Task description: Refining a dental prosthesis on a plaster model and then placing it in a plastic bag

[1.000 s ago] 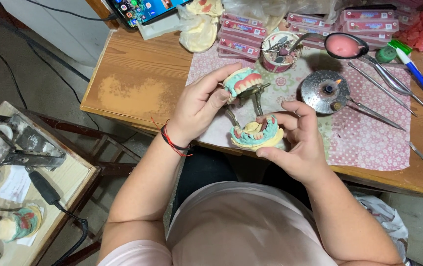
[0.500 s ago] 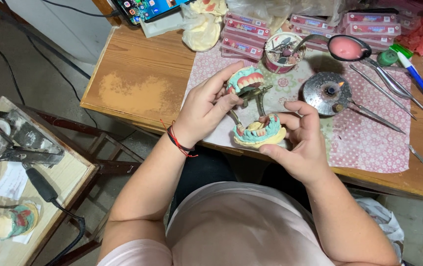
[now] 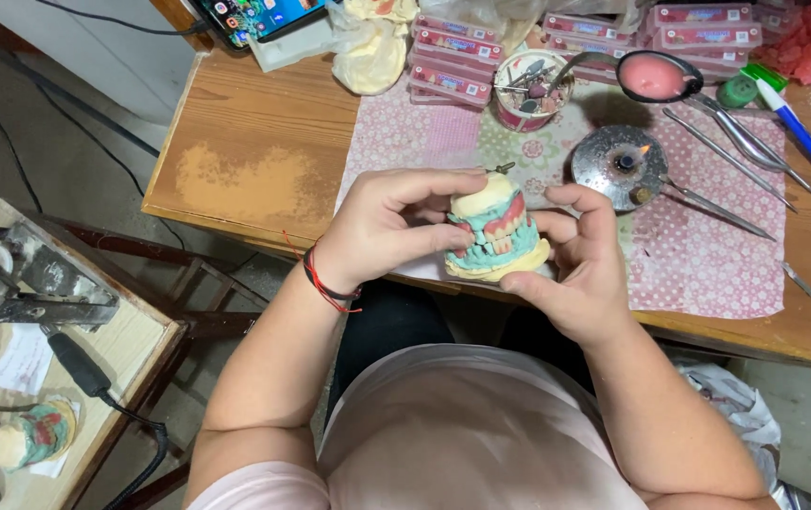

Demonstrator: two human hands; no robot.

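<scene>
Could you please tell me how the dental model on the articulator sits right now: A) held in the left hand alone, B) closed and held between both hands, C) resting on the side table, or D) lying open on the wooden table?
B: the left hand and right hand both grip the dental model, its upper and lower teeth closed together above the table edge.

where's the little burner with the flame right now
In the head view the small metal burner sits on the patterned cloth on the wooden table, just beyond the right hand, with the tool cup on its left.

Worn wooden workbench [image 3: 254,142] (patterned cloth [image 3: 708,246] on top), small side table [image 3: 132,340], grey floor [image 3: 56,161].
</scene>
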